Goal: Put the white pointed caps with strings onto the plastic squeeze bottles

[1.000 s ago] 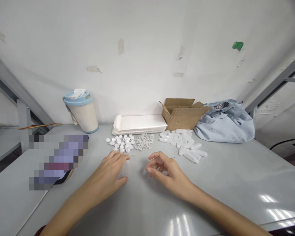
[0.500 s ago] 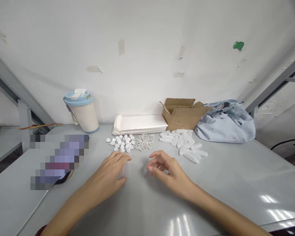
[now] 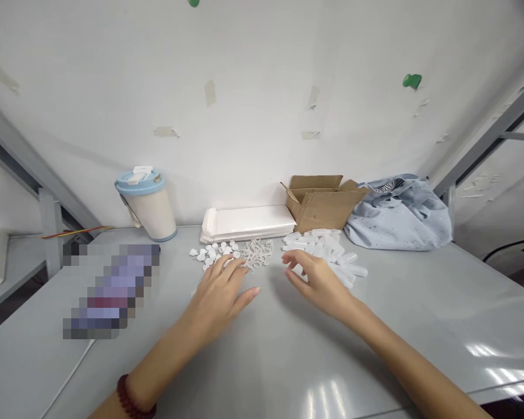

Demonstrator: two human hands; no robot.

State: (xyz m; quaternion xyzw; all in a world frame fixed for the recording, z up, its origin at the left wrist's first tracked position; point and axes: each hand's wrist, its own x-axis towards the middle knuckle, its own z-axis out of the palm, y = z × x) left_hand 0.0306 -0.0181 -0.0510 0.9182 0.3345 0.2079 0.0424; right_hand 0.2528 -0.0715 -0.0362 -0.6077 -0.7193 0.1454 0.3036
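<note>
My left hand is open, palm down, its fingers spread and its fingertips beside a pile of small white caps and a tangle of short white cords. Part of the caps is hidden behind the fingers. To the right, my right hand has loosely curved fingers, with thumb and forefinger apart and nothing visible between them. It hovers at the near left side of a heap of translucent plastic tubes, covering some of them. A faint clear edge shows just left of my left hand; what it belongs to is unclear.
Flat white padded mailers lie stacked against the wall. An opened cardboard box stands beside them, then a light blue cloth bag. On the left are a cream tumbler with a blue lid and a blurred-out phone-like object with a white cable.
My left hand has moved right and spread its fingers, away from the clear piece it was over. My right hand has shifted right and slightly up toward the tubes. The view has tilted slightly.
</note>
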